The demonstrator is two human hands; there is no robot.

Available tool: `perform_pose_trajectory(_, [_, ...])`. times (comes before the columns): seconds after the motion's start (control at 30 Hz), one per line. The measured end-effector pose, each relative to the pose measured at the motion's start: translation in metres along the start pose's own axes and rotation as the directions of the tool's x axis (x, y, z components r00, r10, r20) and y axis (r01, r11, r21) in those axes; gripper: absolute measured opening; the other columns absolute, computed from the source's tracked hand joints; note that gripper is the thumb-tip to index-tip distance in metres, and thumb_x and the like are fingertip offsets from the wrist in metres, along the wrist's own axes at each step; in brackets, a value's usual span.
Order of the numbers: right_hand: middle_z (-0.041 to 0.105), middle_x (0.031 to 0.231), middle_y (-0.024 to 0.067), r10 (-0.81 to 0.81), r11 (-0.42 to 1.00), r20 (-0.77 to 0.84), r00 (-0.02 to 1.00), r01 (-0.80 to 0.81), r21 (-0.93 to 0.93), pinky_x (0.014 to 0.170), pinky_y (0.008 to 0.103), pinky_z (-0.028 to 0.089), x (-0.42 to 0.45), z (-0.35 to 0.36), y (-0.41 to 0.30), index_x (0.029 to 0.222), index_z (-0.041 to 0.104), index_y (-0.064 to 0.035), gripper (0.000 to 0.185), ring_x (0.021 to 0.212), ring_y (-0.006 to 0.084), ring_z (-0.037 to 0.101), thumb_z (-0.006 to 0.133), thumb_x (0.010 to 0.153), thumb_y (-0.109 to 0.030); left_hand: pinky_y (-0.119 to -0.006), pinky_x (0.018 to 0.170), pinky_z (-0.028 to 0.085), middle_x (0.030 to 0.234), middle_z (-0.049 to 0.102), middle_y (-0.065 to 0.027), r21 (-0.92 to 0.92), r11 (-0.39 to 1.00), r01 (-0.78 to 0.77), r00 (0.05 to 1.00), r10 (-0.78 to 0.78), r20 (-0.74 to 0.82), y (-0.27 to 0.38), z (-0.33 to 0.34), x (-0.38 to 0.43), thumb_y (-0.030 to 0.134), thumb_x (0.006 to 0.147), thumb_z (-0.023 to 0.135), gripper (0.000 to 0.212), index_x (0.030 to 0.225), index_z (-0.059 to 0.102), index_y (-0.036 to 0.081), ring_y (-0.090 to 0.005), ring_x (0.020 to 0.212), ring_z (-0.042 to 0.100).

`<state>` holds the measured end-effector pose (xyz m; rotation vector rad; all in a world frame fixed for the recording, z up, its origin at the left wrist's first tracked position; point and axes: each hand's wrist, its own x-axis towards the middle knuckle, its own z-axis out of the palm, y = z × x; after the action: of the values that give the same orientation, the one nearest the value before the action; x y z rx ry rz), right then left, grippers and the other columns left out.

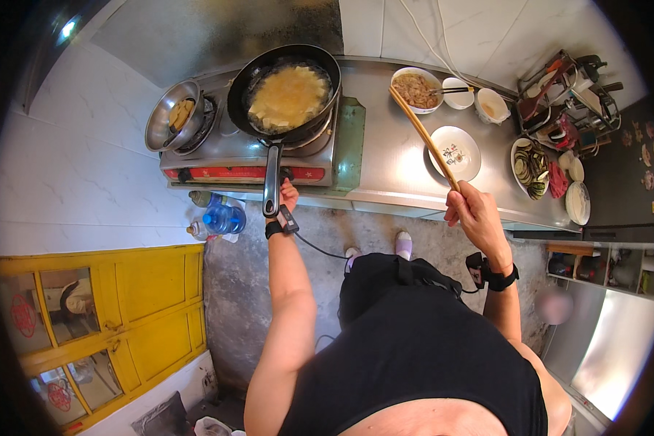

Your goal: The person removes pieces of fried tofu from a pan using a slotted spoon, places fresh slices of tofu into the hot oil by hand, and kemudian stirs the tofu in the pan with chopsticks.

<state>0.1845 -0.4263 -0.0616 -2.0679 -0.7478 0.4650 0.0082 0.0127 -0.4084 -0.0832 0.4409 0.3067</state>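
Observation:
My left hand (pixel 289 195) is at the front of the gas stove, its fingers on the right control knob (pixel 287 175); the pan handle partly hides it. Above it, a black frying pan (pixel 238 103) stands on the right burner, its handle (pixel 272 177) pointing toward me. Pale cut pieces, perhaps tofu (pixel 290 98), bubble there in oil. My right hand (pixel 473 215) grips long wooden chopsticks (pixel 425 139) over the counter. Their tips reach the rim of a bowl of minced meat (pixel 414 90), and below them lies a white patterned plate (pixel 466 150).
A steel bowl with yellowish pieces (pixel 158 122) rests on the left burner. Along the counter are small white bowls (pixel 458 97), a plate of sliced eggplant (pixel 530 166) and a utensil rack (pixel 569 103). Bottles (pixel 223 219) stand on the floor near a yellow door (pixel 158 286).

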Motion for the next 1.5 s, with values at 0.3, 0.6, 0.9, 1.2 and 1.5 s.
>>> perform_pose_trajectory(0.3, [0.063, 0.062, 0.0077, -0.036, 0.999, 0.045, 0.998, 0.035, 0.007, 0.052, 0.0307, 0.049, 0.006, 0.003, -0.012, 0.083, 0.055, 0.0001, 0.025, 0.054, 0.0166, 0.064, 0.055, 0.103, -0.015, -0.025, 0.054, 0.042, 0.080, 0.060, -0.0052, 0.085, 0.990, 0.117, 0.992, -0.112, -0.064, -0.003, 0.015, -0.018, 0.046, 0.099, 0.058, 0.054, 0.116, 0.059, -0.005, -0.0132, 0.062, 0.052])
perform_pose_trajectory(0.6, [0.063, 0.061, 0.0078, -0.025, 0.998, 0.062, 0.998, 0.022, 0.054, 0.052, 0.0304, 0.050, 0.011, 0.004, -0.001, 0.081, 0.055, 0.0004, 0.026, 0.053, 0.0168, 0.064, 0.055, 0.103, -0.015, -0.019, 0.044, 0.039, 0.097, 0.069, -0.0096, 0.697, 0.702, -0.148, 0.971, 0.237, -0.033, -0.075, 0.210, -0.168, 0.063, 0.098, 0.051, 0.073, 0.131, 0.057, -0.002, -0.0109, 0.062, 0.059])
perform_pose_trajectory(0.9, [0.065, 0.062, 0.0073, -0.121, 0.992, 0.141, 0.983, 0.122, -0.001, 0.054, 0.0286, 0.052, 0.026, 0.009, -0.006, 0.084, 0.056, 0.0015, 0.027, 0.055, 0.0152, 0.066, 0.053, 0.104, -0.016, -0.020, 0.037, 0.025, 0.074, 0.054, -0.0023, 0.812, 0.542, -0.215, 0.933, 0.361, 0.005, -0.093, 0.171, -0.140, 0.036, 0.104, 0.057, 0.035, 0.107, 0.060, 0.002, -0.0044, 0.045, 0.040])
perform_pose_trajectory(1.2, [0.063, 0.060, 0.0091, -0.098, 0.995, 0.100, 0.990, 0.095, 0.038, 0.053, 0.0330, 0.050, 0.028, 0.009, -0.002, 0.081, 0.057, -0.0004, 0.028, 0.054, 0.0205, 0.065, 0.054, 0.103, -0.018, -0.020, 0.036, 0.024, 0.072, 0.055, -0.0024, 0.807, 0.526, -0.268, 0.921, 0.386, 0.055, -0.103, 0.153, -0.138, 0.037, 0.104, 0.056, 0.036, 0.108, 0.060, 0.001, -0.0047, 0.044, 0.040])
perform_pose_trajectory(1.5, [0.063, 0.060, 0.0089, -0.096, 0.995, 0.106, 0.990, 0.092, 0.038, 0.053, 0.0326, 0.050, 0.031, 0.008, -0.003, 0.080, 0.057, 0.0001, 0.028, 0.053, 0.0202, 0.065, 0.054, 0.103, -0.017, -0.019, 0.037, 0.024, 0.073, 0.055, -0.0023, 0.812, 0.525, -0.254, 0.918, 0.395, 0.032, -0.104, 0.168, -0.139, 0.036, 0.104, 0.056, 0.035, 0.107, 0.059, 0.002, -0.0042, 0.044, 0.040])
